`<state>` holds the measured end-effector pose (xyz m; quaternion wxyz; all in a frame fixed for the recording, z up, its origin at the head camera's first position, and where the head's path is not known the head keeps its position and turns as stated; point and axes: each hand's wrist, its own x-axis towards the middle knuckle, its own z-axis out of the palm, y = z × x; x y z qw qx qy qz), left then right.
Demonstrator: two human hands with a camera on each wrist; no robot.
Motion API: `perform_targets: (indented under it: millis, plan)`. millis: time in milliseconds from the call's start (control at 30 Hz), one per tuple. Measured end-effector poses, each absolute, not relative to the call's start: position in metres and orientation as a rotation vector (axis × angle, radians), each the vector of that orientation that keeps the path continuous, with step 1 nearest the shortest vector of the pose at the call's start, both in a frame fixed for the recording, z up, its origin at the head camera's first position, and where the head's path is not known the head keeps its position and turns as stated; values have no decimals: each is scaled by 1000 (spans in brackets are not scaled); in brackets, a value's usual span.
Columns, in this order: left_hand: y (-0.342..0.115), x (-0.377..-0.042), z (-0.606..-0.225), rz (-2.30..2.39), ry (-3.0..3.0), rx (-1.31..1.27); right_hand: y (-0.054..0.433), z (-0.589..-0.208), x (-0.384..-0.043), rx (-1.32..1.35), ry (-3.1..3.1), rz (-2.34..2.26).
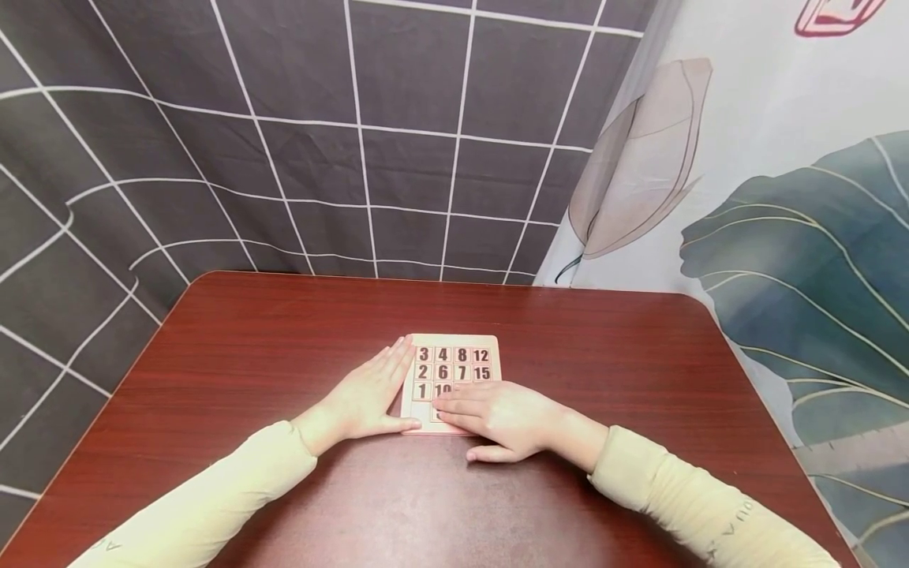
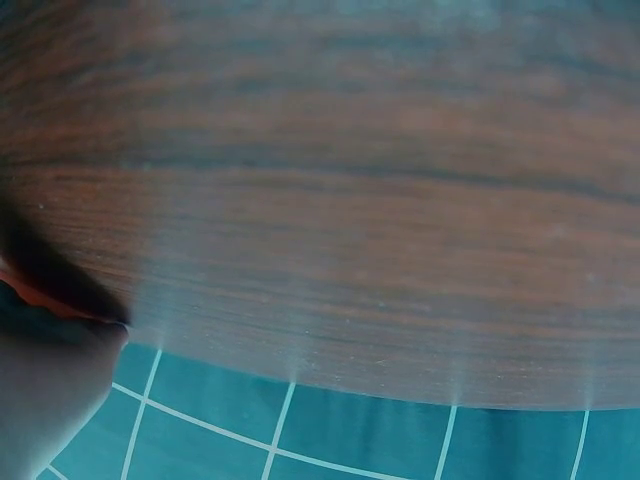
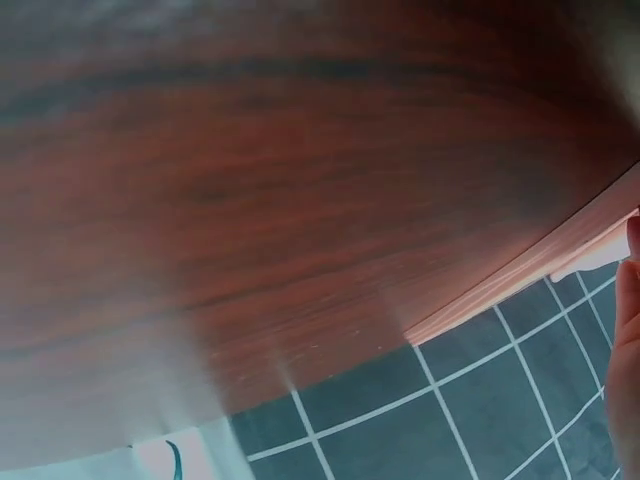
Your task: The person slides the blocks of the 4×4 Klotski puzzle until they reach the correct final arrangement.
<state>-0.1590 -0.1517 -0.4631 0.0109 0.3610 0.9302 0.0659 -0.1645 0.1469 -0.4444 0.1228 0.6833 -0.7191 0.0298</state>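
A pale number slide puzzle (image 1: 424,338) lies flat on the table in the head view. Its top row reads 3, 4, 8, 12 and the second 2, 6, 7, 15; a 1 and a 10 begin the third. No number shows at its bottom left. My left hand (image 1: 367,397) lies along the puzzle's left side, fingers straight, thumb at the near left corner. Across the lower right tiles rests my right hand (image 1: 513,418), fingers extended and covering several of them, thumb apart. The right wrist view catches part of the right hand (image 3: 627,370) beside the puzzle's edge (image 3: 520,290).
The reddish-brown wooden table (image 1: 284,331) has rounded far corners. A dark curtain with white grid lines (image 1: 405,166) hangs behind and left of it. To the right hangs a white curtain with leaf prints (image 1: 753,158).
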Motion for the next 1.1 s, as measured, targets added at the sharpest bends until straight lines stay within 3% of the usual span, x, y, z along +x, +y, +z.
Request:
perform_targets:
  millis: [733,1100]
  plan:
    - [-151,-157,-459,225,2907,1139,125,-446,-164,1993,-2165,42]
    - [-151,-156,-458,228,2908,1132,153,-442,-158,1944,-2159,102]
